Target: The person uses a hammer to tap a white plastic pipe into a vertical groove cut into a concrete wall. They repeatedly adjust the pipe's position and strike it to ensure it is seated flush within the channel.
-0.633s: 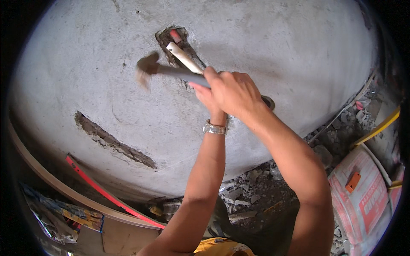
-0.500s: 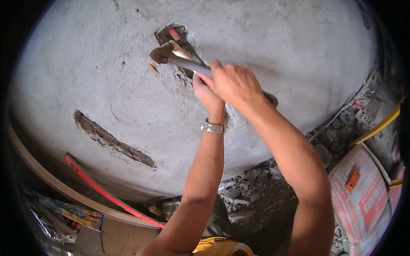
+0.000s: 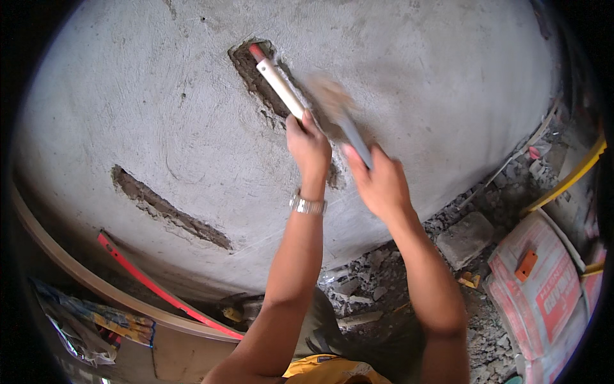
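Observation:
My left hand [image 3: 308, 148], with a metal watch on the wrist, closes around the lower end of a pale bar [image 3: 279, 86]. The bar has a small hole near its upper end. A red piece [image 3: 257, 52] continues from that end; I cannot tell whether it belongs to the bar. Both lie along a rough chipped groove [image 3: 246, 65] in the grey wall [image 3: 160, 115]. To the right, my right hand [image 3: 382, 182] is wrapped round the grey handle of a hammer [image 3: 355, 141]. The hammer's head is smeared by motion and stands apart from the bar.
Lower left, a second groove [image 3: 169, 210] cuts the wall. A red level-like strip [image 3: 160, 288] leans below it. Broken rubble [image 3: 368, 281] lies along the wall's foot. Red-and-white sacks [image 3: 534, 281] with an orange piece [image 3: 526, 265] stand at right, near a yellow strip [image 3: 569, 184].
The hammer has swung right and away from the groove, uncovering the pale bar. My right hand has moved right and downward; my left hand and wrist have shifted slightly left and down.

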Action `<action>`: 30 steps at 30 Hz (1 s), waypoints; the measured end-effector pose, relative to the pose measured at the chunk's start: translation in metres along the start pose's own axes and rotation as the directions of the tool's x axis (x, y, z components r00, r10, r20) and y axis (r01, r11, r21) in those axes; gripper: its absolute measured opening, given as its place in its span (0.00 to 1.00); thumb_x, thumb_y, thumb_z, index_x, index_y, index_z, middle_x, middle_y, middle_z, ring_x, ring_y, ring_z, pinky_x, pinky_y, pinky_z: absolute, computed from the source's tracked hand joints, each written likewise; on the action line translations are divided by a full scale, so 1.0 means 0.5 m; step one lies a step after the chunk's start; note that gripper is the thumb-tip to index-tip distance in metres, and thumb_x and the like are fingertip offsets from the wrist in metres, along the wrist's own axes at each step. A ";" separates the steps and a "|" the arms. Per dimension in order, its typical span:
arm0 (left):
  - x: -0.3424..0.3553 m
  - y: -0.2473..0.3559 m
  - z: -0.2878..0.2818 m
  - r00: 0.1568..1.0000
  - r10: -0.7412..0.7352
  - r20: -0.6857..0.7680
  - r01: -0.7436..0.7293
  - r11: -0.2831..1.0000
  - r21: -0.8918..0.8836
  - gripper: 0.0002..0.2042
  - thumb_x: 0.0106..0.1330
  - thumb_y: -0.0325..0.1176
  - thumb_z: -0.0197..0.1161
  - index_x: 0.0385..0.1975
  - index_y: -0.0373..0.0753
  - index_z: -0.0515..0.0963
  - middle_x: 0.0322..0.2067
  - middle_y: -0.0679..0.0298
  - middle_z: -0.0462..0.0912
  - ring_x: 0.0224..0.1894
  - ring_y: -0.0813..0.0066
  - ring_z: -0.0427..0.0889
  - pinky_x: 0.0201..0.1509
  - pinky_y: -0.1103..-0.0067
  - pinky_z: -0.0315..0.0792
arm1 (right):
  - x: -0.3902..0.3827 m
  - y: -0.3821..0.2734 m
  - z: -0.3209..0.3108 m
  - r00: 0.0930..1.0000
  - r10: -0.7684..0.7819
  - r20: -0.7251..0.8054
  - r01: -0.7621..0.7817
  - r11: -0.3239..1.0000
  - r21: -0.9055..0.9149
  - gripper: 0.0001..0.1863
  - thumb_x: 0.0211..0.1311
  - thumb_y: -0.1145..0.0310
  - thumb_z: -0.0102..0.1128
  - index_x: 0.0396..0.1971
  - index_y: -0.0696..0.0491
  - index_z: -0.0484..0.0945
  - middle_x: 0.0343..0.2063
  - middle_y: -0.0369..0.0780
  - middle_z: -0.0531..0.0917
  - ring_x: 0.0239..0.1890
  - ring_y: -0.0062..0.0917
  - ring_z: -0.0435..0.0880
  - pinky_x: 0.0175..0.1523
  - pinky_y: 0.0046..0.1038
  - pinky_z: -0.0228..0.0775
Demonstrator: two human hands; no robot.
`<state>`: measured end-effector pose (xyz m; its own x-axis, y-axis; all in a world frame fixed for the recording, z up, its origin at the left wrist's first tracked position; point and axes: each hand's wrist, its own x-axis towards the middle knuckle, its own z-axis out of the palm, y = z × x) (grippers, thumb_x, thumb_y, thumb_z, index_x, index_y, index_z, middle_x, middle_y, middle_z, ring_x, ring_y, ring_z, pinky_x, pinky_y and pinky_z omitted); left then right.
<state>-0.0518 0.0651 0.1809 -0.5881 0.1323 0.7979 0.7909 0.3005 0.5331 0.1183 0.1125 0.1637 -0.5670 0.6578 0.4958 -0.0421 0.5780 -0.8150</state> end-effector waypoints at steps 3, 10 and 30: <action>-0.059 0.039 -0.082 0.954 -0.243 0.177 0.295 0.870 -0.395 0.14 0.81 0.39 0.51 0.48 0.31 0.71 0.28 0.59 0.79 0.30 0.70 0.81 0.32 0.74 0.76 | -0.108 0.104 0.004 0.973 0.221 -0.068 -0.199 0.951 0.238 0.25 0.75 0.48 0.58 0.32 0.59 0.78 0.21 0.50 0.83 0.24 0.42 0.85 0.31 0.41 0.74; 0.128 -0.114 -0.290 0.925 0.307 -0.223 -0.279 0.949 0.149 0.15 0.83 0.41 0.49 0.52 0.32 0.70 0.32 0.64 0.75 0.29 0.77 0.73 0.33 0.76 0.72 | -0.205 0.295 0.077 0.815 0.579 -0.013 -0.510 0.727 0.459 0.25 0.75 0.49 0.58 0.32 0.61 0.78 0.18 0.40 0.76 0.21 0.25 0.72 0.30 0.33 0.66; 0.275 -0.131 -0.254 0.580 0.762 -0.287 -0.201 0.476 0.856 0.20 0.74 0.47 0.64 0.51 0.36 0.79 0.43 0.54 0.80 0.46 0.54 0.77 0.49 0.61 0.71 | -0.140 0.491 0.241 0.750 0.639 0.171 -0.490 0.363 0.793 0.19 0.79 0.56 0.54 0.31 0.53 0.67 0.12 0.29 0.65 0.11 0.15 0.64 0.16 0.25 0.59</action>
<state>-0.1632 -0.0562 0.2916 0.3100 0.0345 0.9501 0.3492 0.9254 -0.1475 0.0485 0.1501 -0.1072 -0.5928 0.7800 -0.2004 -0.3894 -0.4954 -0.7765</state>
